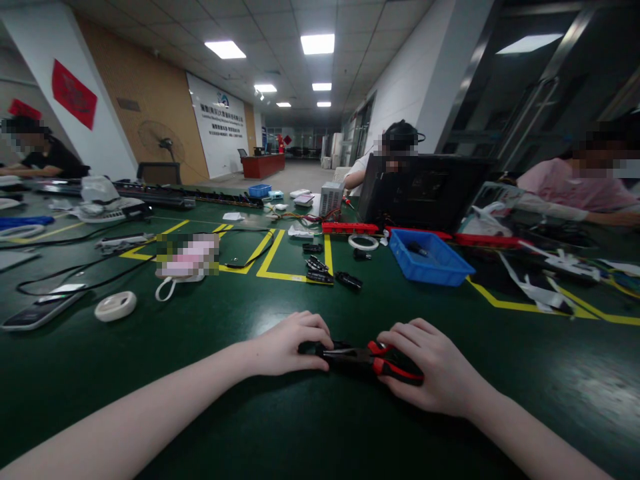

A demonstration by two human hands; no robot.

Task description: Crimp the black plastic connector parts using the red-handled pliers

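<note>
Red-and-black needle-nose pliers [400,372] are in my right hand [433,367], its fingers wrapped round the handles. The jaws point left, at a small black part [311,348] pinched by my left hand [293,343]. What exactly that part is, and whether the jaws grip it, I cannot tell. Both hands are low over the green tabletop. Beyond them lie several small black parts, among them a black cylindrical piece [349,280] and another [319,275] at the yellow tape line.
A blue bin [430,257] stands at the right, near a white tape roll [363,243]. On the left are a pink pouch [190,257], a cream ring [115,306], a phone-like device [45,310] and black cables. A large black panel [425,190] rises behind. Other people sit around the table.
</note>
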